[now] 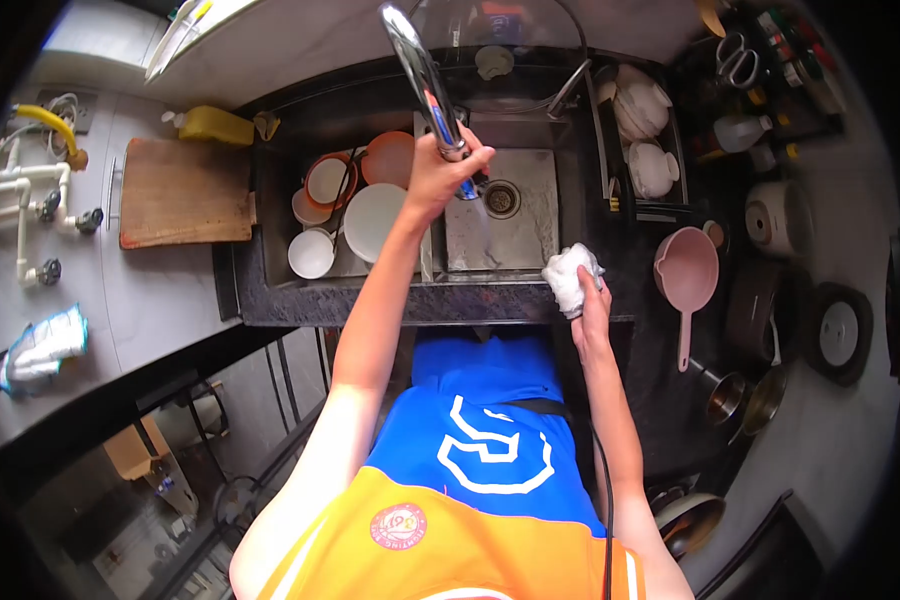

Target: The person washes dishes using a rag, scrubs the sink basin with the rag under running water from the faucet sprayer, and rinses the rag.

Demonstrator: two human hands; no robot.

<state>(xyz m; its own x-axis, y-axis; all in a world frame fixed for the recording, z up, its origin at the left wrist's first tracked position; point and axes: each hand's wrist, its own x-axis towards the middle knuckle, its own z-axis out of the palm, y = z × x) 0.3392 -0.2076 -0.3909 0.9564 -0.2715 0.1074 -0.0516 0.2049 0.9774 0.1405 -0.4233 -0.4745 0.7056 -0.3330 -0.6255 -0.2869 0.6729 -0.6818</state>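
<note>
My left hand (pixel 438 172) is closed around the spout head of the chrome faucet (pixel 407 52), over the sink's right basin (pixel 515 240). What looks like a thin stream of water falls from the spout beside the drain (pixel 501 200). At the sink's front right edge, my right hand (pixel 592 312) grips a bunched white cloth (pixel 571 279), its fingers partly hidden. In the left basin, left of my left forearm, are a large white plate (pixel 373 225), a small white bowl (pixel 311 254) and several orange-rimmed dishes (pixel 388 157).
A wooden cutting board (pixel 185 195) and a yellow bottle (pixel 215 126) lie left of the sink. On the right are a rack with white bowls (pixel 653 170), a pink long-handled pan (pixel 688 268) and metal pans (pixel 727 398). A black cable (pixel 607 490) hangs along my right side.
</note>
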